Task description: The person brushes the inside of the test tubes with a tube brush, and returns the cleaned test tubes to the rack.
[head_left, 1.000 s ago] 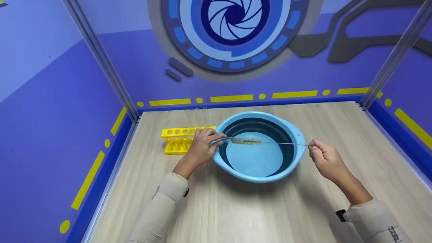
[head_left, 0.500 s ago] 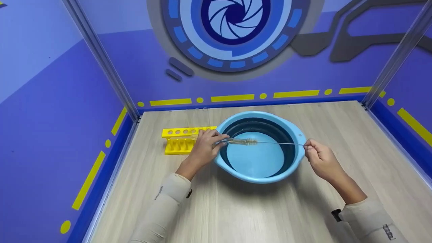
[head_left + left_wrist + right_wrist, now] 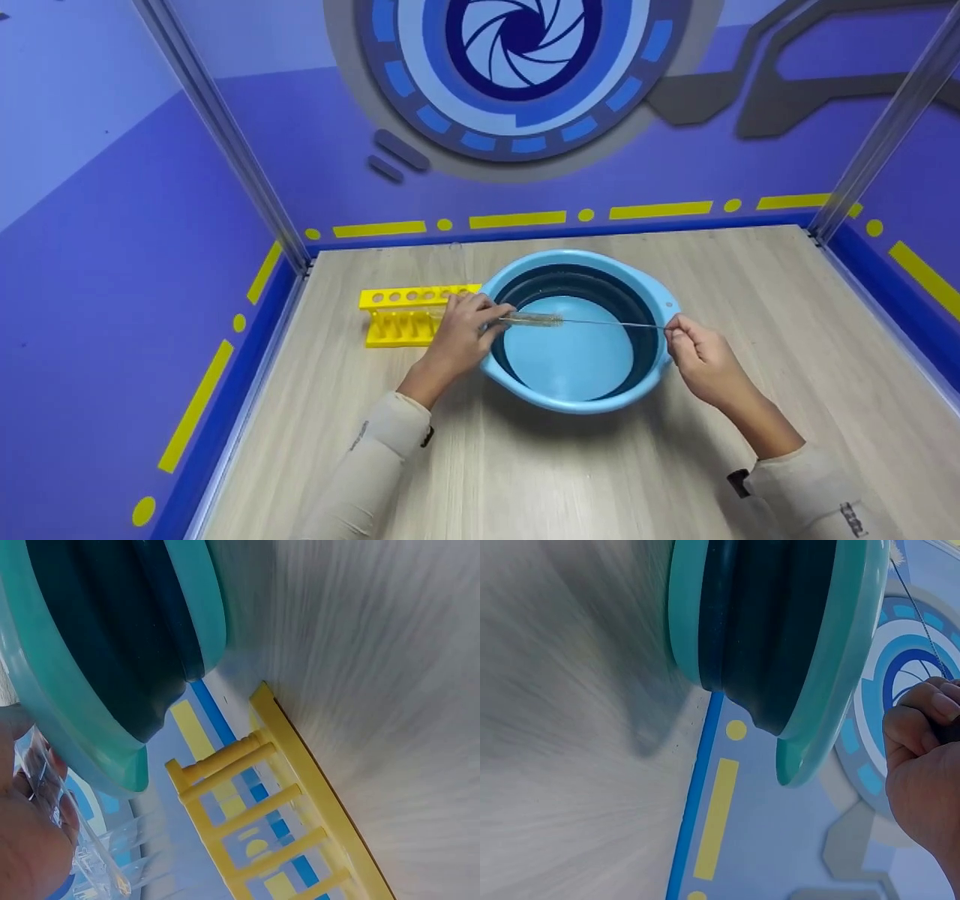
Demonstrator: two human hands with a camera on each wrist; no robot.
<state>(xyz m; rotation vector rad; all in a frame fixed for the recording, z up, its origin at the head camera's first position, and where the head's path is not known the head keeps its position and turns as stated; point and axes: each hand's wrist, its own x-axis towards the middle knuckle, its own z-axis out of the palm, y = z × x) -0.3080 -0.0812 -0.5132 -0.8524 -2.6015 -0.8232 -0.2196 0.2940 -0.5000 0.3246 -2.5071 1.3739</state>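
My left hand grips a clear test tube over the left rim of a light blue collapsible basin. The tube's mouth points right, and its closed end sticks out behind the hand. A test tube brush lies level across the basin, most of its tan bristles inside the tube. At the basin's right rim my right hand pinches the far end of the brush's thin wire handle. In the right wrist view, its fingers are curled round that end.
Just left of the basin stands a yellow test tube rack, partly behind my left hand. Clear test tubes stand upright in its right part. Blue-purple printed panels wall the wooden table at the back and sides.
My right hand has moved left with the brush, and more of its bristles are inside the tube. My left hand has shifted slightly right and down with the tube.
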